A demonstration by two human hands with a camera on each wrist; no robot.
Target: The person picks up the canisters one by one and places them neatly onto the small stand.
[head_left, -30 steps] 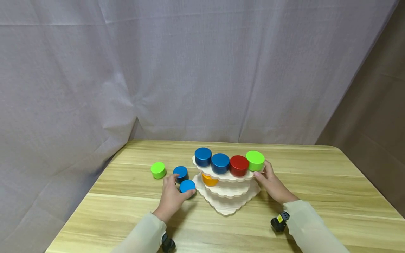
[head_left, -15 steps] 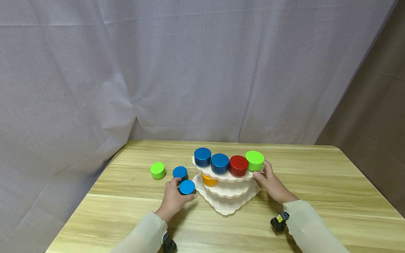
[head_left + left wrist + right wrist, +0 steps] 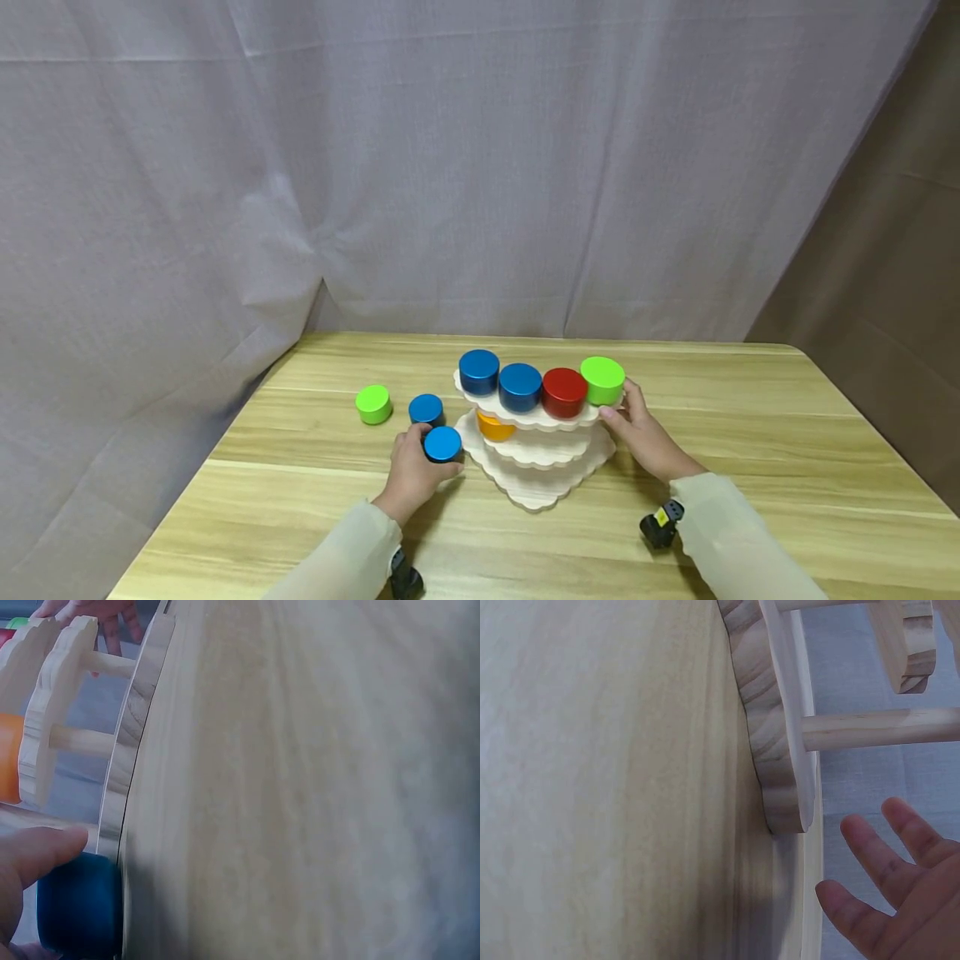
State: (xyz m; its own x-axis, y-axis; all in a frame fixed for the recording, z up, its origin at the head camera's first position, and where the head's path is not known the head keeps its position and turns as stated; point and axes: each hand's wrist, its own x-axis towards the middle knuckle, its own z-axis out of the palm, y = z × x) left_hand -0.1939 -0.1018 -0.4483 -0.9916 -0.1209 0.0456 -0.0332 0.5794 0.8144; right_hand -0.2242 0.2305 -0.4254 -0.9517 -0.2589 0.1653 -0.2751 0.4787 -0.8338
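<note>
My left hand (image 3: 412, 475) grips a short blue cylinder (image 3: 443, 444) just left of a three-tier wooden stand (image 3: 536, 497). In the left wrist view, the thumb lies along the side of this blue cylinder (image 3: 79, 907), close to the stand's base. My right hand (image 3: 648, 437) holds the right corner of the top tier, thumb in front and a finger behind. Its other fingers (image 3: 877, 859) spread loosely in the right wrist view. Along the top tier stand two blue cylinders (image 3: 478, 372), a red cylinder (image 3: 564, 392) and a green cylinder (image 3: 602, 381). An orange cylinder (image 3: 495, 428) sits on the middle tier, partly hidden.
Another blue cylinder (image 3: 426, 408) stands on the wooden table (image 3: 300, 483) right behind the left fingers. Farther left is a loose green cylinder (image 3: 373, 404). A grey curtain (image 3: 450, 167) hangs beyond the table's back edge.
The left hand has closed its fingers and thumb around the nearer blue cylinder. The right hand and the stand stay practically where they were.
</note>
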